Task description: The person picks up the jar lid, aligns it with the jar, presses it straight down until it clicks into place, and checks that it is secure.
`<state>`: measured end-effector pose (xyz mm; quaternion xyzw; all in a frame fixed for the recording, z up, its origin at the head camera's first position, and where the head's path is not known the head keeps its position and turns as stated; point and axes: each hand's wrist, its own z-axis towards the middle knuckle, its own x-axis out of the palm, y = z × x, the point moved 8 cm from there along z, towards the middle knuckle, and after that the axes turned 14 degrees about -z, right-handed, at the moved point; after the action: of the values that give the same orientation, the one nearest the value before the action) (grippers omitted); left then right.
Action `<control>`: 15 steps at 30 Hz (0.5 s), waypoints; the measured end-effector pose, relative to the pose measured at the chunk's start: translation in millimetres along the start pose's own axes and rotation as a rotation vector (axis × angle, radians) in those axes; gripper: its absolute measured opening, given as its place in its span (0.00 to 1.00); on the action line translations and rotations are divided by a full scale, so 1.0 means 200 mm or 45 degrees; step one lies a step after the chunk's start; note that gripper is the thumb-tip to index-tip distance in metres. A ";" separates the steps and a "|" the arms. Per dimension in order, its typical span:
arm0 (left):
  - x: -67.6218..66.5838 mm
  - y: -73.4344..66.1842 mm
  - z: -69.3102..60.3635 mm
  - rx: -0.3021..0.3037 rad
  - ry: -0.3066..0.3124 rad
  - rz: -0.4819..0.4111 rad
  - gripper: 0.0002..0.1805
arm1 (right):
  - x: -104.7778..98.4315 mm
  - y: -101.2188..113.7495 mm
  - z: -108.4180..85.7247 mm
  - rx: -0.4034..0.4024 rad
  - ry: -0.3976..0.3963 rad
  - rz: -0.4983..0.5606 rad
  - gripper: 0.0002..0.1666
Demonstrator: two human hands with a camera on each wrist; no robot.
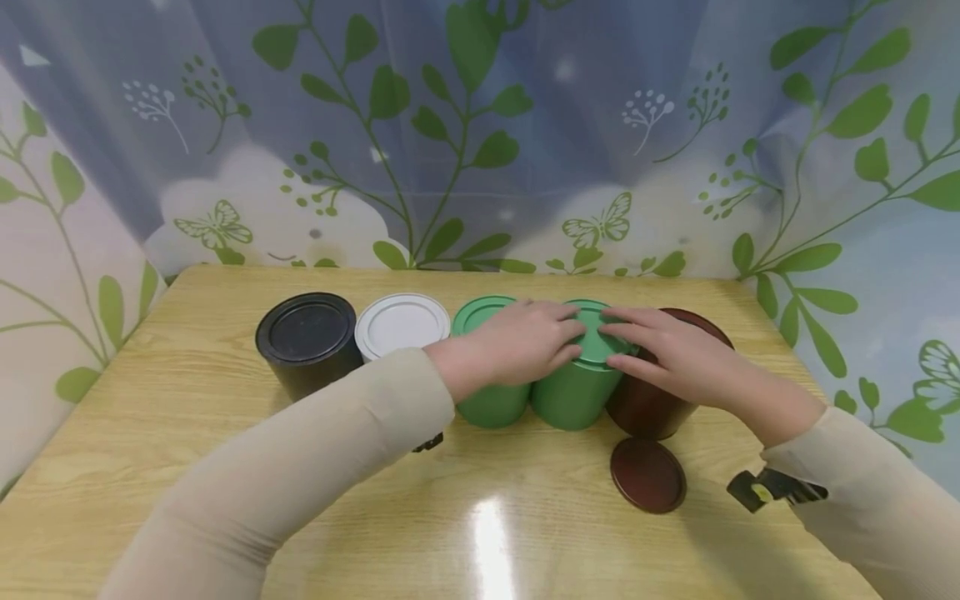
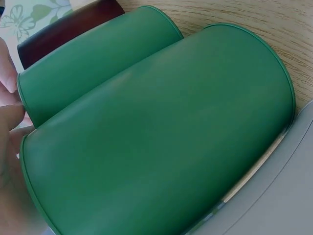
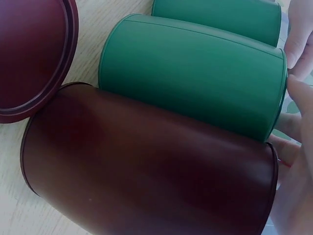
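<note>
Two green cans stand side by side, the left one [image 1: 491, 407] and the right one [image 1: 573, 396], both with green lids. My left hand [image 1: 517, 340] reaches across the left can, its fingertips at the lid [image 1: 594, 321] of the right can. From the other side my right hand [image 1: 678, 354] lays its outstretched fingers at that same lid. Beneath the right hand stands a dark brown can [image 3: 146, 161], touching the right green can; the hand partly hides its top. A loose brown lid [image 1: 648, 475] lies at its foot.
A white can [image 1: 402, 323] and a black can [image 1: 307, 342] continue the row leftward, both lidded. The wooden table [image 1: 360, 525] reflects a bright light in front. A leaf-patterned curtain [image 1: 465, 167] hangs behind the table's back edge.
</note>
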<state>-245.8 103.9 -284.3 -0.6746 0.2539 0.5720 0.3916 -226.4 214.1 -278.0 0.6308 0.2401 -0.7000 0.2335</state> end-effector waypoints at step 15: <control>0.01 0.01 0.02 -0.060 0.033 -0.025 0.27 | 0.00 -0.01 0.02 0.066 0.174 0.076 0.35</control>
<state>-250.3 106.5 -286.3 -0.6934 0.2389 0.5651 0.3778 -231.3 212.7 -278.1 0.6899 0.2185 -0.6538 0.2210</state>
